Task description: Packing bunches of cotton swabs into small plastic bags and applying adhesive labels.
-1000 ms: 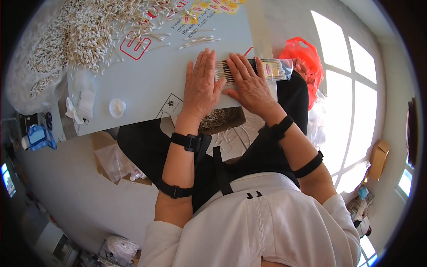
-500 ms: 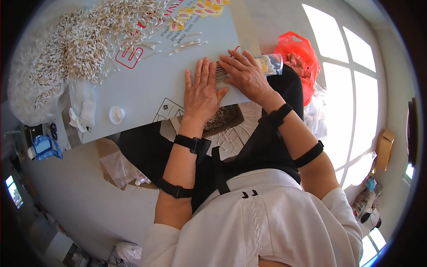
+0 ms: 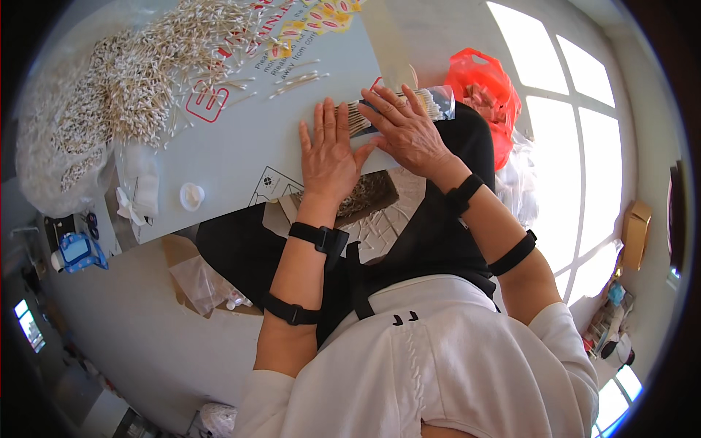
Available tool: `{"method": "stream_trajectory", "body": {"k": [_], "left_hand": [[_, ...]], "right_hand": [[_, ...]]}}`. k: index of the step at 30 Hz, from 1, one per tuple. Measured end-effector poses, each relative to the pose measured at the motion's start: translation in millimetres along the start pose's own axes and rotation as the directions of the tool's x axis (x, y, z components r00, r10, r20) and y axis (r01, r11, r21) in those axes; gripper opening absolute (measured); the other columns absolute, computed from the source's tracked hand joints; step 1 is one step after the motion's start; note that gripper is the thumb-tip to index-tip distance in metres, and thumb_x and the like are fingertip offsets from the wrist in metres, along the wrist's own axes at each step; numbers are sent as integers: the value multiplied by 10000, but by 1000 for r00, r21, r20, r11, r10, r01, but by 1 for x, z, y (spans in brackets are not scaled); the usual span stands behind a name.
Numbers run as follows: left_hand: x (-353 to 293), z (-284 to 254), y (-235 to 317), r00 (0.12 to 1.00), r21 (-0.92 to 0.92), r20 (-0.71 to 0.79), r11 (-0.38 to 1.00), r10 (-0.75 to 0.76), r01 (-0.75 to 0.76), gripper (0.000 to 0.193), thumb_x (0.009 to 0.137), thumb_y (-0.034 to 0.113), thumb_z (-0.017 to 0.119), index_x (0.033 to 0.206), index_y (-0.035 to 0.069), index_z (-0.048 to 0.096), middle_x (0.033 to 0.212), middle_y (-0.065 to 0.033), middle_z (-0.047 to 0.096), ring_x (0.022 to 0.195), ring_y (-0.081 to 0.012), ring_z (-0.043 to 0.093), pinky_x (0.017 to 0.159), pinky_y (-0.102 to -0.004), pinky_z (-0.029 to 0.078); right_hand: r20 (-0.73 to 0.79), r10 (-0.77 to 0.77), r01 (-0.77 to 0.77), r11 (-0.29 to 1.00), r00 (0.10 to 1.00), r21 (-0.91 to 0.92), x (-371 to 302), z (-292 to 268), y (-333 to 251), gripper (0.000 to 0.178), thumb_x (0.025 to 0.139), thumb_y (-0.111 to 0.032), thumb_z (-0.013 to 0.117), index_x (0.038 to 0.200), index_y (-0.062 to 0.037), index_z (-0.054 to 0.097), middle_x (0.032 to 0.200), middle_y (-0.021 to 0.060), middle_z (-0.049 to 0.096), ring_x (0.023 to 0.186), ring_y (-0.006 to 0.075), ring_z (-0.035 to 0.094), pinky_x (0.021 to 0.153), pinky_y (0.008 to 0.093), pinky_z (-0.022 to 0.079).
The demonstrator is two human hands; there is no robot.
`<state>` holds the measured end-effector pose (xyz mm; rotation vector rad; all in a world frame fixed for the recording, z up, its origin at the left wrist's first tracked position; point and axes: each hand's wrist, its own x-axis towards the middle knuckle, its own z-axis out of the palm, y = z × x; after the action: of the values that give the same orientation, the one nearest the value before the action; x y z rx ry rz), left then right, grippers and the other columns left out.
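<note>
Near the right edge of the grey table board, a row of cotton swabs (image 3: 358, 119) lies in a clear plastic bag (image 3: 444, 98). My right hand (image 3: 412, 137) rests across the middle of this pack, fingers stretched out, hiding part of it. Flat against the pack's left end lies my left hand (image 3: 330, 159), its fingers straight and its thumb reaching toward the right hand. Several loose swabs (image 3: 298, 82) lie on the board beyond my left hand. A big heap of swabs (image 3: 139, 80) spills from a clear bag at the far left.
Yellow printed slips (image 3: 321, 18) lie at the board's far side. A small white cup (image 3: 192, 196) and a white plastic roll (image 3: 145, 182) sit near its front left. A red plastic bag (image 3: 485, 98) stands right of the table. Below the edge is an open box (image 3: 380, 196) over my lap.
My right hand has shifted slightly along the pack, and the yellow patch seen on it before is now covered. The left hand stays flat in nearly the same place.
</note>
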<state>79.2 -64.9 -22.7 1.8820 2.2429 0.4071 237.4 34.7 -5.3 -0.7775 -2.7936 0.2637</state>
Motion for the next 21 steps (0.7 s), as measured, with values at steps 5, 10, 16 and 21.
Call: {"method": "stream_trajectory", "body": {"k": [5, 10, 16, 21], "left_hand": [[2, -4, 1, 1000, 27, 19, 1000, 10, -11, 817, 916, 470, 606, 1537, 58, 274, 1615, -162, 223, 1507, -291, 178, 1201, -544, 115], [3, -1, -3, 999, 9, 36, 1000, 27, -27, 807, 936, 438, 583, 1557, 70, 222, 1625, -159, 195, 1514, -302, 149, 1201, -548, 104], [3, 1, -4, 999, 24, 30, 999, 29, -29, 800, 947, 456, 557, 1561, 74, 216, 1626, -156, 192, 1516, -302, 142, 1199, -553, 101], [2, -1, -4, 999, 23, 35, 999, 30, -31, 790, 941, 454, 571, 1557, 92, 232, 1624, -152, 198, 1513, -306, 150, 1197, -562, 104]], "right_hand": [[69, -8, 11, 999, 998, -38, -18, 7, -6, 664, 905, -407, 601, 1479, -134, 407, 1570, 40, 342, 1481, 212, 246, 1211, 526, 99], [124, 31, -15, 992, 992, -129, -14, 7, -13, 830, 853, -518, 619, 1505, -83, 348, 1575, 63, 330, 1487, 217, 234, 1206, 551, 72], [122, 32, -25, 998, 992, -56, -23, 5, -18, 893, 818, -530, 651, 1510, -63, 333, 1568, 81, 339, 1490, 223, 226, 1205, 558, 66], [176, 23, -9, 997, 984, -79, -17, -4, -20, 852, 841, -470, 653, 1507, -54, 323, 1572, 91, 320, 1488, 247, 223, 1204, 525, 100]]}}
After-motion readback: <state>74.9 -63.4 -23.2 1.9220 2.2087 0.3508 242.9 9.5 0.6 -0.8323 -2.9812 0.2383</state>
